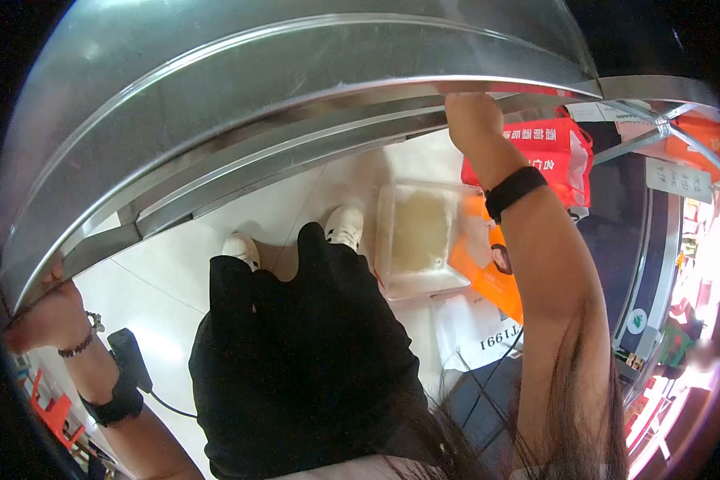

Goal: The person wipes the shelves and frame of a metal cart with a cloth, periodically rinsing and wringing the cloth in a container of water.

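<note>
A large stainless steel table (312, 60) with a raised rim fills the top of the view. At its left corner, my left hand (50, 318) is closed on the edge, its fingers partly hidden and slightly blurred. Farther right, my right hand (474, 122) is curled against the table's front edge, with the fingertips tucked out of sight under the metal. A beaded bracelet (78, 344) and a black strap with a small black device (130, 360) are on my left arm. Around my right wrist is a black band (516, 192).
On the tiled floor, a clear plastic bin (386, 240) with pale contents stands right of my shoes (346, 226). Beside it are a red bag (564, 164), an orange bag (488, 268) and a white bag (468, 328). Metal crossed legs (662, 126) stand at the right.
</note>
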Demonstrator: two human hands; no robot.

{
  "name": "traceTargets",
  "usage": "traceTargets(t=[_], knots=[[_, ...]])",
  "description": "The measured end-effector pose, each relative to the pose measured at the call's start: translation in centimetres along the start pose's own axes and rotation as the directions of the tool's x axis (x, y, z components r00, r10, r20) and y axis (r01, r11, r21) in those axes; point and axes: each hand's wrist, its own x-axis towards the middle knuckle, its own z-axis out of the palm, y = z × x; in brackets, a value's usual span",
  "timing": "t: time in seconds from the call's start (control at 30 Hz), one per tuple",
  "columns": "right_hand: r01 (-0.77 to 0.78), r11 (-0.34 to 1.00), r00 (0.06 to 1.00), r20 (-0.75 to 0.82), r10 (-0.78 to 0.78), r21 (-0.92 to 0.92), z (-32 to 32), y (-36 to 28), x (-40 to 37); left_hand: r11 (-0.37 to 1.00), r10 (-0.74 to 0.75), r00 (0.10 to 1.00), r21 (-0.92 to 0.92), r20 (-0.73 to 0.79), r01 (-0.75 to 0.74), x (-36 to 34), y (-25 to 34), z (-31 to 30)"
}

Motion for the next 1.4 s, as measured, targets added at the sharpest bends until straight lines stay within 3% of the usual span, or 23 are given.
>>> traceTargets(t=[0.03,0.07,0.1,0.2,0.27,0.3,0.4,0.47,0.53,0.6,0.67,0.7,0.73,0.8,0.83,0.87,0.9,0.93,1.03,1.17,1.2,1.3,1.4], knots=[[-0.003,1.0,0.999,-0.049,0.003,0.002,0.5,0.2,0.1,0.954,0.115,0.864,0.295,-0.49,0.041,0.2,-0.3,1.8],[-0.006,1.0,0.996,-0.094,0.007,0.008,1.2,0.3,-0.1,0.834,0.342,0.508,0.504,-0.791,0.225,0.2,-0.4,3.0],[0.07,0.997,0.997,0.04,-0.068,-0.034,2.7,0.7,-2.4,0.814,0.249,0.472,0.447,-0.846,0.372,-1.6,0.0,4.2],[-0.01,0.959,0.933,-0.342,0.111,0.283,3.6,1.4,0.3,0.823,0.284,0.552,0.495,-0.784,0.279,-2.1,-0.5,3.8],[0.023,0.954,0.886,-0.448,0.118,0.298,3.9,1.6,1.7,0.932,0.206,0.665,0.351,-0.717,0.09,-2.8,-0.1,1.1],[0.036,0.957,0.875,-0.471,0.11,0.289,4.1,1.7,2.4,0.93,0.21,0.665,0.357,-0.717,0.091,-2.9,0.0,0.6],[0.066,0.973,0.884,-0.465,0.046,0.222,3.9,2.0,1.8,0.889,0.247,0.656,0.436,-0.713,0.139,-2.1,0.3,0.7],[0.101,0.987,0.927,-0.373,-0.048,0.122,3.5,2.5,0.2,0.897,0.167,0.537,0.354,-0.827,0.265,-1.6,0.1,1.9],[0.179,0.984,0.963,-0.204,-0.175,0.001,2.4,2.6,-1.6,0.906,0.09,0.51,0.283,-0.855,0.315,-2.6,0.4,-1.0],[0.198,0.98,0.96,-0.201,-0.193,0.006,2.0,2.4,-2.2,0.907,0.026,0.472,0.22,-0.881,0.36,-3.3,0.5,-2.3],[0.146,0.989,0.976,-0.165,-0.143,0.004,3.3,2.5,-1.1,0.91,0.194,0.682,0.39,-0.705,0.144,-3.3,0.2,-1.8],[0.085,0.996,0.978,-0.196,-0.077,0.032,4.2,2.5,-0.1,0.906,0.205,0.676,0.399,-0.708,0.144,-3.2,0.2,-1.3],[0.03,0.996,0.967,-0.256,-0.008,0.079,4.5,2.2,0.7,0.987,0.067,0.813,0.158,-0.578,0.032,-3.0,0.2,-0.3],[-0.004,0.985,0.932,-0.355,0.066,0.173,4.5,1.1,2.4,0.932,-0.069,0.985,-0.363,-0.159,0.007,-2.5,0.2,1.7],[-0.02,0.977,0.917,-0.385,0.103,0.213,4.3,0.2,3.1,0.94,-0.069,0.984,-0.34,-0.164,0.009,-2.1,-0.4,2.3],[-0.02,0.971,0.91,-0.398,0.116,0.237,4.0,-0.8,3.8,0.982,0.172,0.826,0.157,-0.537,-0.102,-1.5,-1.2,2.9],[-0.015,0.966,0.905,-0.407,0.123,0.259,3.4,-1.9,4.5,0.783,0.529,0.537,0.622,-0.658,-0.01,-0.6,-1.7,4.0],[-0.003,0.962,0.901,-0.418,0.121,0.272,2.8,-3.0,5.1,0.741,0.537,0.464,0.657,-0.704,0.139,0.7,-1.8,6.8],[0.06,0.953,0.896,-0.437,0.08,0.298,1.1,-7.1,5.3,0.733,0.575,0.552,0.68,-0.603,-0.022,0.3,-2.6,5.9],[0.181,0.938,0.898,-0.438,-0.035,0.297,-1.1,-12.3,3.7,0.648,0.552,0.711,0.761,-0.436,-0.037,-1.1,-1.8,2.7],[0.215,0.932,0.896,-0.439,-0.069,0.292,-1.7,-13.7,3.1,0.689,0.485,0.694,0.721,-0.533,0.072,-1.0,-2.1,4.4],[0.324,0.898,0.884,-0.434,-0.175,0.296,-3.1,-17.7,0.8,0.651,0.542,0.638,0.754,-0.546,0.092,-0.3,-2.4,6.2],[0.419,0.855,0.86,-0.436,-0.265,0.307,-4.4,-21.2,-1.4,0.684,0.538,0.675,0.729,-0.505,0.0,-0.7,-2.4,5.0]])
